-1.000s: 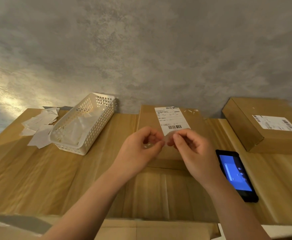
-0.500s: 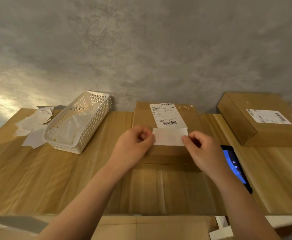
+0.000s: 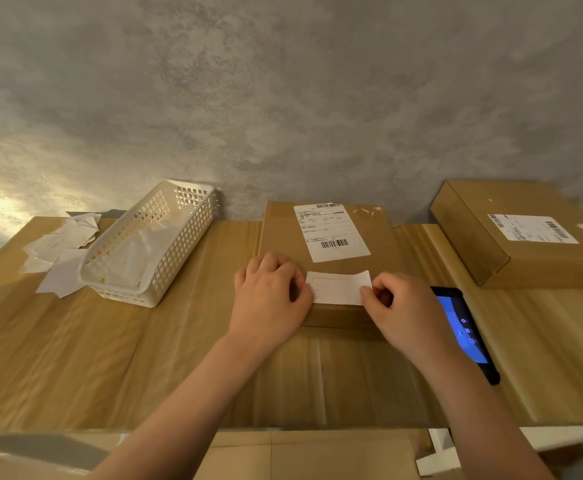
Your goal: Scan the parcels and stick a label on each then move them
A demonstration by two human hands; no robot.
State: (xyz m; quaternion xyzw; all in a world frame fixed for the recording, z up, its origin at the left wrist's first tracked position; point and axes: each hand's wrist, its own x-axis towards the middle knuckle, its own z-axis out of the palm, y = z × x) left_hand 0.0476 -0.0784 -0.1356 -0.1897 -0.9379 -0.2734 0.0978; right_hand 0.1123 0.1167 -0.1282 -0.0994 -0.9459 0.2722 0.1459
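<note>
The small white label (image 3: 339, 287) sits at the near edge of the middle parcel (image 3: 328, 265), just below its printed shipping sheet (image 3: 331, 232), by the surface's (image 3: 110, 358) far edge. The left hand (image 3: 269, 299) pinches its left end, the right hand (image 3: 404, 313) its right end, both grips closed on it. By my reading it is not yet pressed flat, and the parcel awaits moving. A second parcel (image 3: 525, 233) lies at the far right corner; whether it has its label I cannot tell

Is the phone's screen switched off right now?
No, the phone lying on the table beside the right hand shows a lit blue screen.
</note>
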